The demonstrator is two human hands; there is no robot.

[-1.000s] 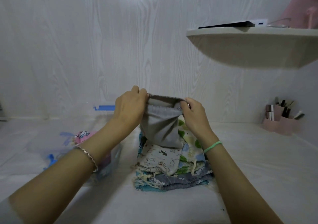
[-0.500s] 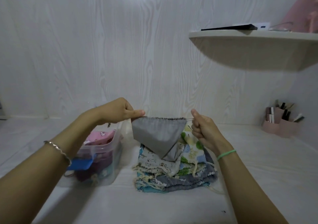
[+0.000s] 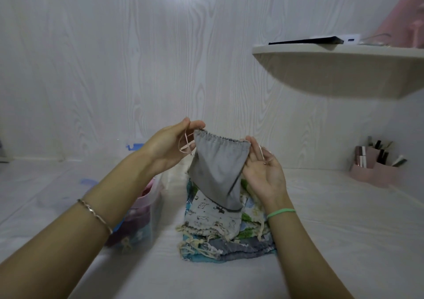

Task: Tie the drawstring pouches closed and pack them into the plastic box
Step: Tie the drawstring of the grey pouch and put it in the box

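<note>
Your left hand [image 3: 169, 147] pinches the drawstring [image 3: 186, 143] loop between thumb and forefinger. Your right hand [image 3: 263, 172] pinches the opposite top corner of the grey pouch [image 3: 218, 170], its other fingers loose. The pouch hangs between your hands, mouth gathered, above the stack of pouches [image 3: 215, 227] at its 6 o'clock on the table [image 3: 344, 229]. At 8 o'clock your left forearm half hides the plastic box [image 3: 146, 207]. A pink organizer [image 3: 376, 172] stands at 3 o'clock and a shelf [image 3: 332, 69] juts out at 2 o'clock.
</note>
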